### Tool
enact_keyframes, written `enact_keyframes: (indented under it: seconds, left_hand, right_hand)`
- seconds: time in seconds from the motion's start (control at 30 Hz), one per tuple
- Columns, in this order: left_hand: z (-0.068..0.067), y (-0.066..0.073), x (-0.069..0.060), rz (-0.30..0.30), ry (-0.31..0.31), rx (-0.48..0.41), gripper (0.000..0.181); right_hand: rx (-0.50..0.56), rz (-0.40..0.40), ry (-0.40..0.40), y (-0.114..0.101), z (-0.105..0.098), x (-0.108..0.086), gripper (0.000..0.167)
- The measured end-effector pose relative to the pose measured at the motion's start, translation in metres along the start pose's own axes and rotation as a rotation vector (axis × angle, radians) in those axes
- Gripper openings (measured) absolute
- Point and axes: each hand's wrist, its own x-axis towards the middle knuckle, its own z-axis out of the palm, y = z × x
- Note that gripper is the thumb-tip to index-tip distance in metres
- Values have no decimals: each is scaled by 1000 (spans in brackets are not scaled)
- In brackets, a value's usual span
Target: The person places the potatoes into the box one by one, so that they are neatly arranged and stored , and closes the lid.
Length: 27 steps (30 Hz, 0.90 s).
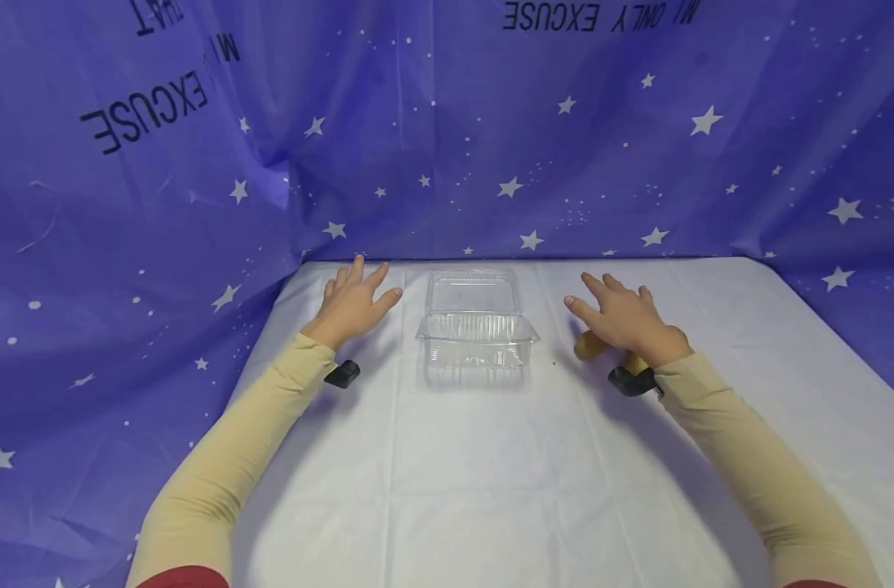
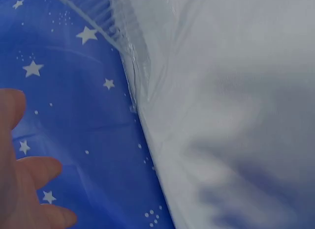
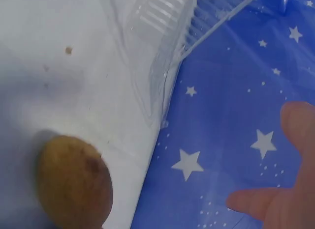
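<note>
A clear plastic container (image 1: 478, 343) with its lid (image 1: 473, 292) raised stands on the white cloth between the hands; part of it shows in the left wrist view (image 2: 142, 37) and the right wrist view (image 3: 165, 27). To its left, the left hand (image 1: 353, 302) is held with fingers spread, holding nothing; its fingers show at the left wrist view's edge (image 2: 34, 175). On the right, the right hand (image 1: 623, 314) hovers with spread fingers over brown potato-like items (image 1: 589, 345), partly hidden beneath it. One such item (image 3: 75, 182) lies apart from the fingers (image 3: 261, 202).
White cloth (image 1: 491, 465) covers the table. A blue curtain with white stars (image 1: 461, 122) hangs behind it and at both sides. Black wrist-camera mounts (image 1: 344, 374) sit below the wrists. A tiny brown crumb (image 3: 68, 50) lies near the container.
</note>
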Motion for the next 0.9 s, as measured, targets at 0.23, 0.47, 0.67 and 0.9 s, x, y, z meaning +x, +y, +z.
enact_keyframes:
  seconds: [0.23,0.47,0.67,0.9]
  left_hand:
    - [3,13,-7,27,-14,-35,70]
    - [11,20,-17,74,-25,-134,69]
    - [20,24,-22,98,-40,-197,68]
    - [31,31,-25,122,-21,-290,67]
  right_hand:
    - [37,-42,16,-14,2,-8,83]
    - [88,-119,47,-23,14,-10,76]
    - [103,-162,56,-30,21,-13,73]
    - [149,-195,35,-39,24,-20,68]
